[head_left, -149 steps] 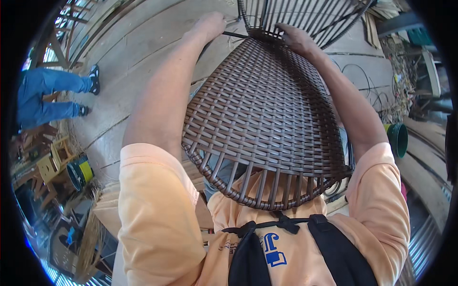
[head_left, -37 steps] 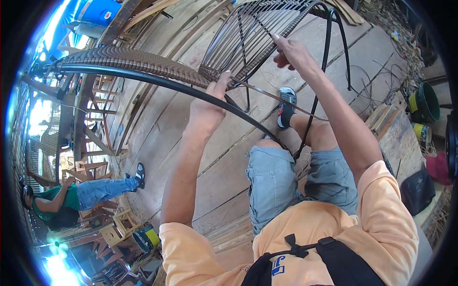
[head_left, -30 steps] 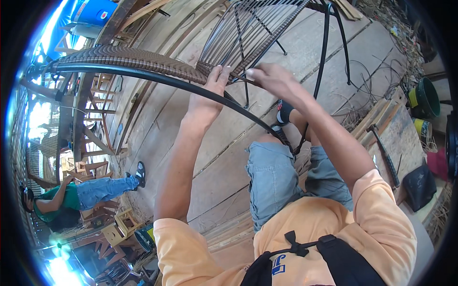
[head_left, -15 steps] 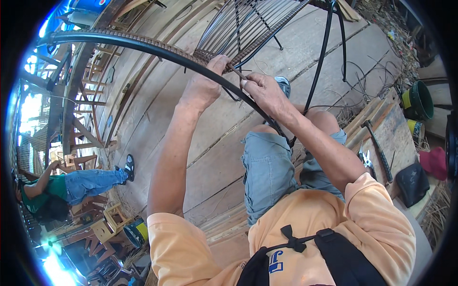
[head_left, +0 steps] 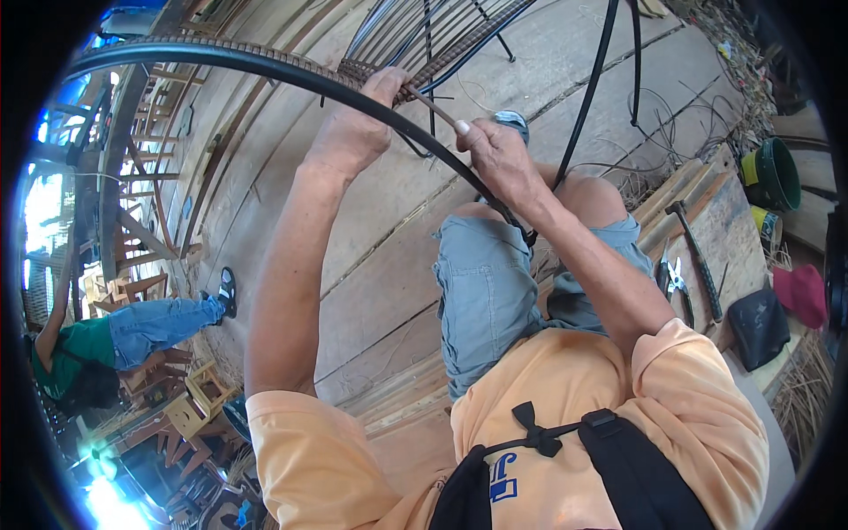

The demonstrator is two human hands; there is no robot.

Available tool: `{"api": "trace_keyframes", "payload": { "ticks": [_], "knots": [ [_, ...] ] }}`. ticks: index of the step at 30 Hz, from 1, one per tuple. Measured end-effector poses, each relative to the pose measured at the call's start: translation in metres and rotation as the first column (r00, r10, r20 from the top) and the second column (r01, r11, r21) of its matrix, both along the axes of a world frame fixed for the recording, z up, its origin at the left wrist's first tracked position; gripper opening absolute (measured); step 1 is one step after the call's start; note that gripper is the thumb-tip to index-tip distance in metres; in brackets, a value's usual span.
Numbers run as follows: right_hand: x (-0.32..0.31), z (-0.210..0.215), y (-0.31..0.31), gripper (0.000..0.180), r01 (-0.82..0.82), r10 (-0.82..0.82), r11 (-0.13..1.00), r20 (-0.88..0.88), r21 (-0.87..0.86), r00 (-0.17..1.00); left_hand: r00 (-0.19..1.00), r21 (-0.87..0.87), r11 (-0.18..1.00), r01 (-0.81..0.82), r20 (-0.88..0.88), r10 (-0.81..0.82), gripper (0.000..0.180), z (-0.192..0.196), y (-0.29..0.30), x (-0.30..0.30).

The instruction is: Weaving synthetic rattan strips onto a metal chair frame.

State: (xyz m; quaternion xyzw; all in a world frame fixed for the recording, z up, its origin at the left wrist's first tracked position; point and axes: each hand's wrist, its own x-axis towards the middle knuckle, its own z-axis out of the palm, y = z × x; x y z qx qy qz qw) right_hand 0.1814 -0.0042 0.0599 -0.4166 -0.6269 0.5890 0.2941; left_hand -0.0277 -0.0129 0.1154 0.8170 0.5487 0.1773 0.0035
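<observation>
A curved black metal frame tube [head_left: 274, 72] arcs across the upper left, with brown strand wrapping along its upper edge. My left hand [head_left: 358, 124] is closed around this frame where the wrapping meets a lattice of brown strands [head_left: 459, 49]. From beside its fingertips a brown strand [head_left: 433, 106] stretches taut toward my right hand [head_left: 502, 163]. The thumb and curled fingers of the right hand pinch that strand, just right of the tube. The tube's lower end runs down to my knees. Part of the left fingers is hidden behind the frame.
On a wooden bench at right lie a hammer [head_left: 698, 256], hand snips [head_left: 677, 281], a black pouch [head_left: 760, 329] and a red cap [head_left: 799, 296]. A green bucket [head_left: 777, 177] stands beyond. Loose strands litter the floor. A person in jeans [head_left: 163, 331] is at left near wooden stools [head_left: 208, 393].
The right hand has drawn away from the left, and a longer stretch of strand shows between them. The frame and left hand have shifted up and left in view.
</observation>
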Motion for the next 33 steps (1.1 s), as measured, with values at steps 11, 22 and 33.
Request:
{"api": "trace_keyframes", "payload": {
  "ticks": [11, 22, 33],
  "knots": [
    [-0.026, -0.042, 0.065, 0.055, -0.07, 0.051, 0.996, 0.303, 0.052, 0.952, 0.985, -0.218, 0.969, -0.119, 0.098, 0.143, 0.04, 0.008, -0.001, 0.016],
    [-0.046, -0.05, 0.085, 0.061, -0.032, -0.007, 0.993, 0.316, 0.118, 0.949, 0.968, -0.07, 0.977, -0.2, 0.14, 0.208, 0.024, 0.0, 0.004, 0.023],
    [-0.05, -0.051, 0.093, 0.058, 0.013, -0.092, 0.972, 0.326, 0.235, 0.941, 0.835, -0.175, 0.827, -0.534, 0.046, 0.548, 0.026, 0.009, 0.009, 0.045]
  ]
}}
